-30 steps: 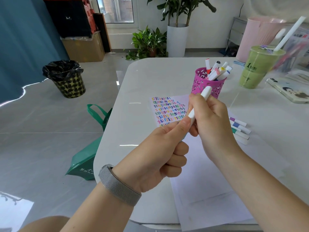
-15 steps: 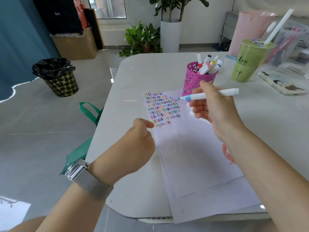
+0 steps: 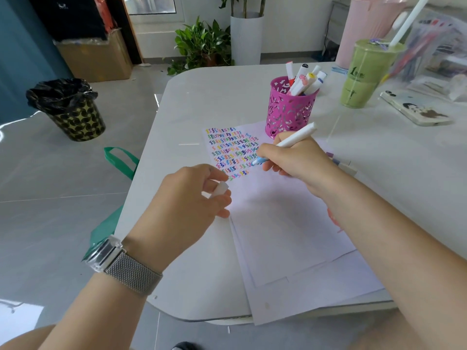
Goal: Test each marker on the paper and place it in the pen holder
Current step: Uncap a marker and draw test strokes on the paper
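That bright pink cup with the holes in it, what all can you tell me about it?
The pen holder is a magenta cylinder, seemingly metal, its wall cut through with a leaf-like pattern. It stands upright on the white table, its base meeting the far edge of the test paper. Several markers lean inside it, caps up, mostly white-bodied. The right hand writes just in front of it, not touching it.

Matt white paper [image 3: 283, 223] under right hand [image 3: 295, 157] — glossy tabletop [image 3: 192, 117] beyond. Left hand [image 3: 187, 198]: smooth plastic cap [image 3: 220, 189]; woven metal mesh watchband [image 3: 131, 272] at wrist.
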